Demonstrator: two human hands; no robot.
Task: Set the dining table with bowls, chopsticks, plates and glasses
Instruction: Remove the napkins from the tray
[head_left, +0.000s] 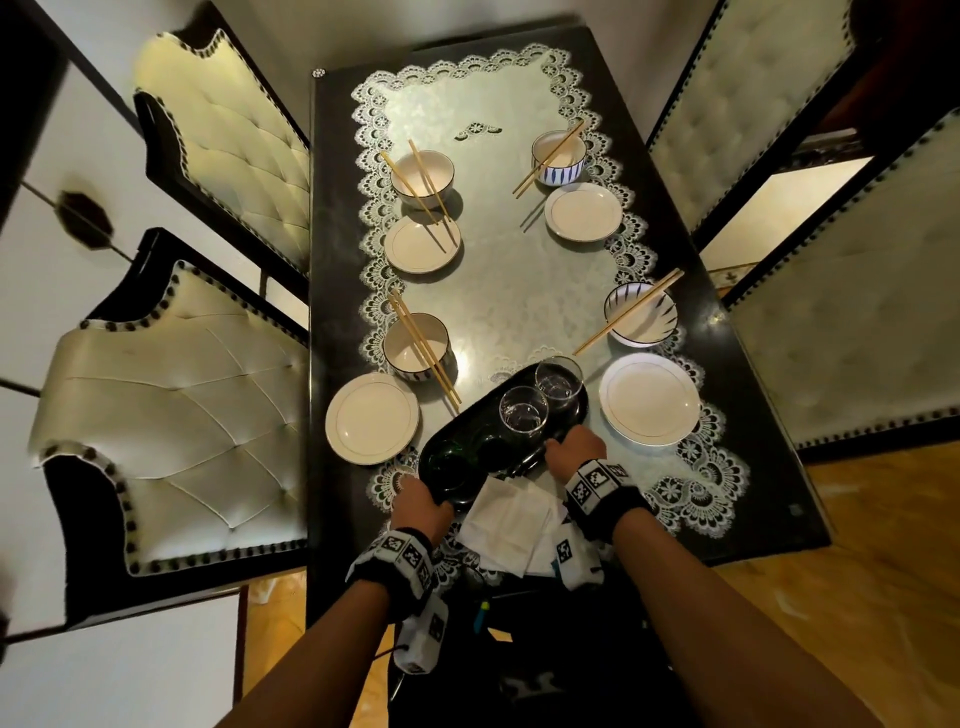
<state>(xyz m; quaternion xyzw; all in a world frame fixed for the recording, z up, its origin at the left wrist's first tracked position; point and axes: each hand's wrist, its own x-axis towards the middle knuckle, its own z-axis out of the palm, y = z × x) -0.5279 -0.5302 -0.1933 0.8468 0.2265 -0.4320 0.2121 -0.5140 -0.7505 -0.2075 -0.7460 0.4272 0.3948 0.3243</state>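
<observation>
- Step in hand: glasses, judged the last group of items to lay out; brought in on a black oval tray (470, 415) at the near end of the dark glossy dining table (332, 312).
- Grip, left hand (421, 501): fingers curled over the near-left rim of the tray, grasping it.
- Grip, right hand (574, 449): fingers curled over the near-right rim of the tray, grasping it.
- Location of load: two clear drinking glasses (523, 415), upright and just beside each other on the far half of the tray; two darker greenish round shapes (449, 462) on the near half, probably glasses too, though too dim to confirm.
- Tray contact with the table: cannot tell whether resting or held just above.
- Already placed on the lace-edged tablecloth (493, 260): four round ceramic bowls (405, 358), each with a pair of wooden chopsticks (426, 353) across it, and four white gold-rimmed plates (371, 418), one just beside each bowl.
- Next move, as judged: settle the tray flat, free one hand, lift out one glass at a time and stand it near a plate.
- Caution: keep the tray level; stay off the near-left chopstick tips close to its rim; mind the white folded paper (509, 525) at its near edge.
</observation>
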